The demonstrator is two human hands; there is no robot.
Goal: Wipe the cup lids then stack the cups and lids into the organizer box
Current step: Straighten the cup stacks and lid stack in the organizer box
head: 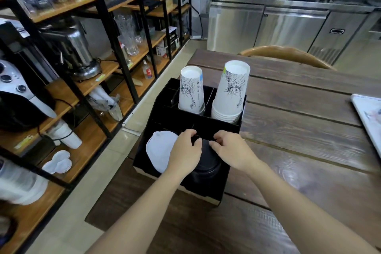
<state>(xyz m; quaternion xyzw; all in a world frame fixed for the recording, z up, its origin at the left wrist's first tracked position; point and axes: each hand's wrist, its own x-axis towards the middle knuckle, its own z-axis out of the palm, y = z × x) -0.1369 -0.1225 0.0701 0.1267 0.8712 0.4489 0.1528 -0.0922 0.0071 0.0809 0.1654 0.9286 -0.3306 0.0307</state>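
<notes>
A black organizer box [206, 195] stands at the left edge of the wooden table [299, 150]. Two stacks of upside-down white printed paper cups fill its back compartments: a narrower stack [191, 90] on the left and a wider stack [232, 93] on the right. White lids [159, 148] lie in the front left compartment. A stack of black lids [206, 164] sits in the front right compartment. My left hand [184, 151] and my right hand [232, 150] both rest on top of the black lids, fingers curled around the upper edge.
Black metal shelving with wooden boards [86, 88] runs along the left, holding glassware, appliances, spare cups and lids. A white tray [369, 117] lies at the table's right edge. A wooden chair back [286, 53] stands behind the table, with steel counters [288, 24] beyond.
</notes>
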